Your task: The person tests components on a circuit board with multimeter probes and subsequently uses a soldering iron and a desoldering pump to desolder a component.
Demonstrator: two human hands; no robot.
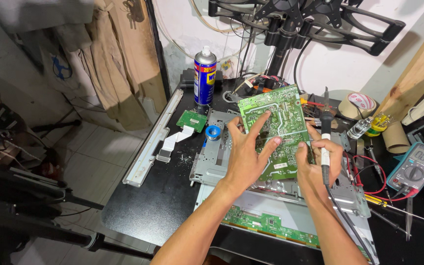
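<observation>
Bench clutter around the work

Spray can (204, 74) at eleven o'clock; multimeter (416, 167) at three; tape roll (360, 102) at one; solder spool (213, 132) beside small board (191, 120).

Electronics repair workshop: multimeter (416, 168), circuit boards (277, 131), solder spool (213, 132), spray can (204, 76).
</observation>
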